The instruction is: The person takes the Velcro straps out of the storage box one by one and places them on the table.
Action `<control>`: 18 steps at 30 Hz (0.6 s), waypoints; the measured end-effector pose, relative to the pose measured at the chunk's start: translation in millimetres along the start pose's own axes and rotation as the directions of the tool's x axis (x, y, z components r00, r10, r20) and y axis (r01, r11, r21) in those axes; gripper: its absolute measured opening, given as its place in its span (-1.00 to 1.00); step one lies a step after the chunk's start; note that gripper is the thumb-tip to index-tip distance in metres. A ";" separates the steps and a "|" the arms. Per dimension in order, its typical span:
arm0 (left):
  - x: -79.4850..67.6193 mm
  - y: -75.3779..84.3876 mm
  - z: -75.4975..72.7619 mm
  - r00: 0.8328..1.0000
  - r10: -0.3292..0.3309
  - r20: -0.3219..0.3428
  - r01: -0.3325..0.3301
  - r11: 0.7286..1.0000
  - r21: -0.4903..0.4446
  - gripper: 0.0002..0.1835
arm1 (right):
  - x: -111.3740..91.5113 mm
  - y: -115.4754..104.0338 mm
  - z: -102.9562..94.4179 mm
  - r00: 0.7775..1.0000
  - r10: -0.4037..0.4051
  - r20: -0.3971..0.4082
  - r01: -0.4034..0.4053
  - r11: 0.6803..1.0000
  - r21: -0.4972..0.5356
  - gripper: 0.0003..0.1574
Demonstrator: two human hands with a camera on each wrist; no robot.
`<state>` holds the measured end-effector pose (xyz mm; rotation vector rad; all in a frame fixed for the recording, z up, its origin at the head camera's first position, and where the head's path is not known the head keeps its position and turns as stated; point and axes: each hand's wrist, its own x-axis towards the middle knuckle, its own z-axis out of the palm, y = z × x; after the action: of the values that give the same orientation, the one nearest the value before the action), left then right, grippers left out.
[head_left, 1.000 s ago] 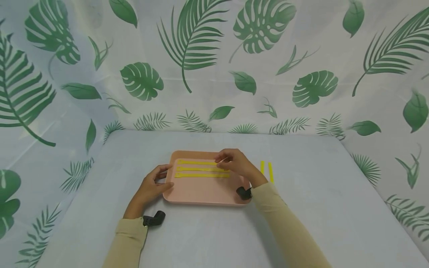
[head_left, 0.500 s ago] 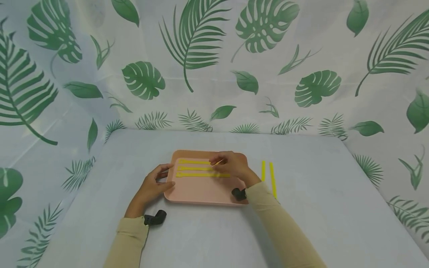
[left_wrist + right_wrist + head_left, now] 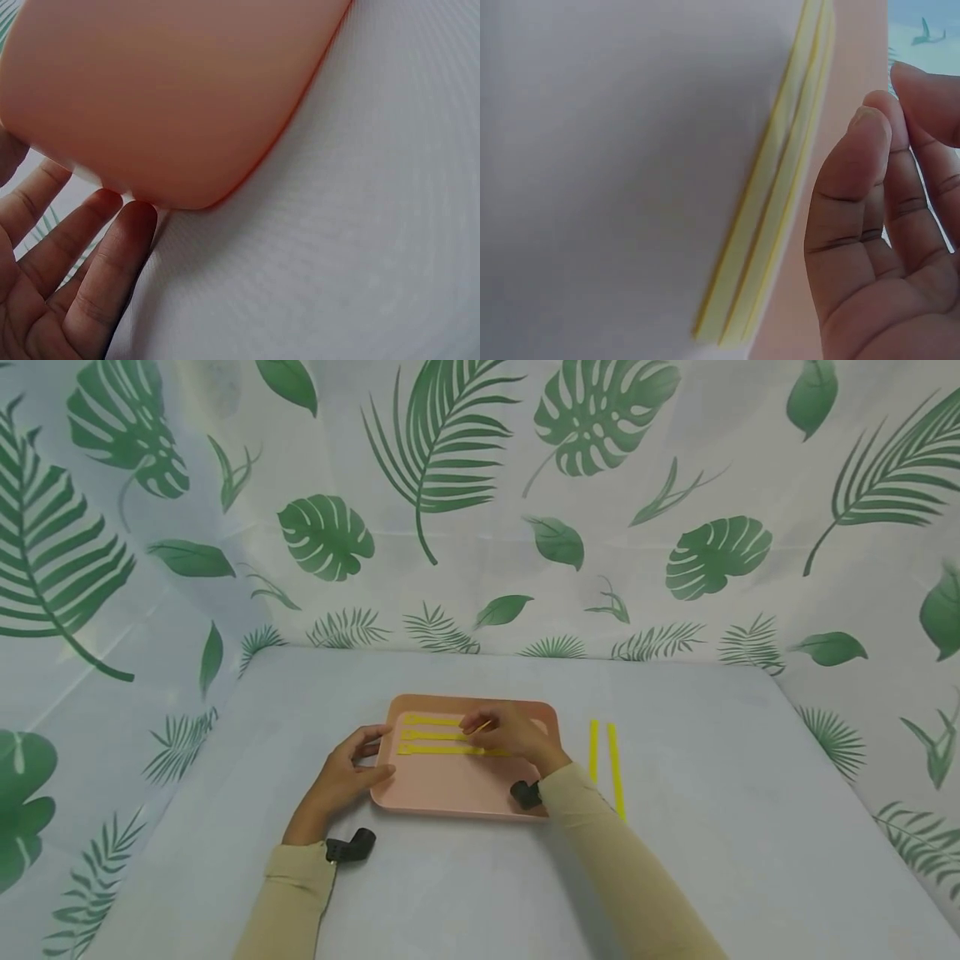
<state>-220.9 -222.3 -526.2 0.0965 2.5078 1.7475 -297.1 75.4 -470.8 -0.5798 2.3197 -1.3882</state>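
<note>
A pink rectangular tray [image 3: 450, 793] lies on the table, and three flat yellow straps [image 3: 438, 749] lie in parallel rows across its far half, each with a wider squarish end at the left. My left hand [image 3: 347, 781] touches the tray's left edge, thumb at the rim. In the left wrist view its extended fingers [image 3: 112, 262] meet the rim from outside. My right hand [image 3: 510, 735] hovers low over the straps, covering parts of them. The right wrist view has its fingers [image 3: 855, 165] bent loosely, with nothing seen between thumb and fingers beside the straps [image 3: 765, 202].
Two more yellow straps [image 3: 615, 760] lie lengthwise on the white tabletop [image 3: 720, 810] right of the tray, partly behind my right sleeve [image 3: 600, 835]. A leaf-printed cloth [image 3: 465, 552] hangs at the back and both sides.
My right hand has slid left along the straps, and its forearm uncovers more of the two straps on the table. My left hand stays at the tray's edge.
</note>
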 end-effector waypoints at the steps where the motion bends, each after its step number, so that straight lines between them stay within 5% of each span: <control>1: 0.3 -0.4 -0.2 1.000 -0.002 -0.001 0.002 1.000 -0.003 -0.28 | 1.2 0.9 1.0 1.000 -0.001 -0.001 0.001 1.000 -0.010 -0.76; 18: 1.0 -1.5 -3.5 1.000 0.014 0.012 -0.014 0.999 -0.033 -0.28 | 14.1 6.8 13.6 0.999 0.021 0.035 -0.016 0.991 -0.135 -0.79</control>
<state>-222.3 -226.0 -526.4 0.1227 2.4748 1.7864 -303.1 60.9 -484.3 -0.6158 2.3974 -1.2090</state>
